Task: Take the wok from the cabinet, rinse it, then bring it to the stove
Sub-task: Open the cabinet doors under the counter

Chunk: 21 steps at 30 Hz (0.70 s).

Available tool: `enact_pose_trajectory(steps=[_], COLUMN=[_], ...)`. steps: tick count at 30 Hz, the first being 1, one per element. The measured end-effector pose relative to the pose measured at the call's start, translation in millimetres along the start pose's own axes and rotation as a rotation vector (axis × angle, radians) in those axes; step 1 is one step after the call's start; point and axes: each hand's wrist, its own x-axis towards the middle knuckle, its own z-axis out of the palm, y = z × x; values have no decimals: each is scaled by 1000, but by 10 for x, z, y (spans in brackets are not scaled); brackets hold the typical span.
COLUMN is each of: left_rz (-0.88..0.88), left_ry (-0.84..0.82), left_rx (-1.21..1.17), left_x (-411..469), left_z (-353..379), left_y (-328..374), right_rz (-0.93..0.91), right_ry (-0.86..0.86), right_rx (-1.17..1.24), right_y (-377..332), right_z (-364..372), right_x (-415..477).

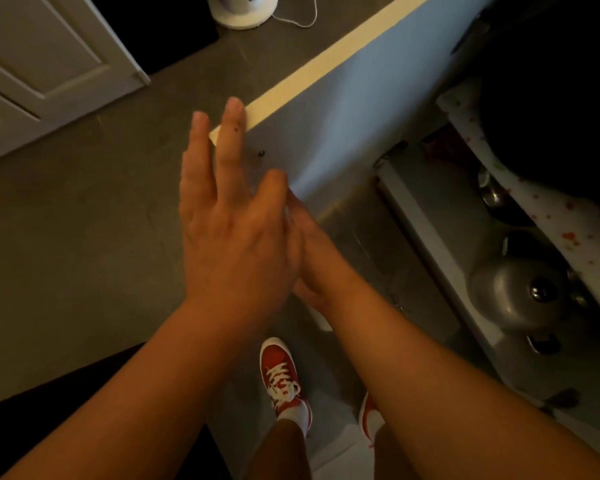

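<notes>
A large black wok (pixel 551 116) sits on the upper shelf of the open cabinet at the right, on a white speckled shelf liner (pixel 568 233). The grey cabinet door (pixel 343 109) stands swung out towards the floor space, its cream edge facing up. My left hand (pixel 236 223) is spread flat with fingers apart over the door's outer corner, holding nothing. My right hand (pixel 314 261) lies under and behind the left hand, against the door's lower part; its fingers are hidden. Both hands are well left of the wok.
On the lower shelf stand a grey pot lid with a knob (pixel 520 292) and steel cookware (pixel 492 192). A white panelled door (pixel 42 64) is at the far left and a white appliance base with a cord (pixel 243 12) at the top. My red shoes (pixel 281 372) stand on the grey floor.
</notes>
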Motion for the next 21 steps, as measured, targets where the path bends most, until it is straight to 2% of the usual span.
enact_pose_trajectory(steps=[2, 9, 14, 21], left_rz=[-6, 23, 52, 69], left_ry=[85, 100, 97, 62], left_rx=[8, 3, 45, 66], left_x=[99, 454, 678, 781], left_z=[9, 106, 156, 125], left_y=[4, -379, -567, -638], right_rz=[6, -51, -122, -109], right_ry=[-37, -117, -112, -87], right_rx=[28, 225, 199, 169], right_y=[-56, -272, -346, -463], right_z=[85, 331, 436, 493], right_x=[71, 338, 506, 585])
